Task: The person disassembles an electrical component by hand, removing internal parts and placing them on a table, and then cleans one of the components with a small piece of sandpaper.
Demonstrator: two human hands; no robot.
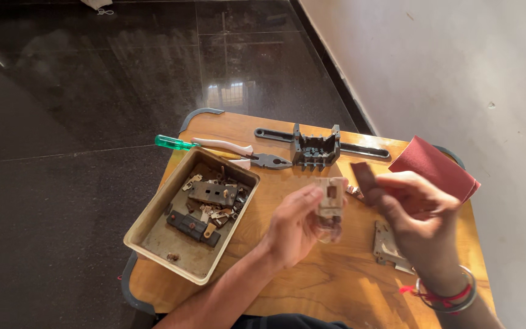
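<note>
We're holding a small beige switch part (330, 198) in our left hand (296, 228) above the bench (312, 286), gripping its edges; it's looking light, rigid, brittle plastic. Our right hand (418, 216) is pinching a floppy dark sandpaper strip (363, 176) beside it.

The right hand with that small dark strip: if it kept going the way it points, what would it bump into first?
Probably the pale switch part held up by the left hand. The right hand points its dark strip leftward at it, with a small gap; depth is hard to judge from above.
</note>
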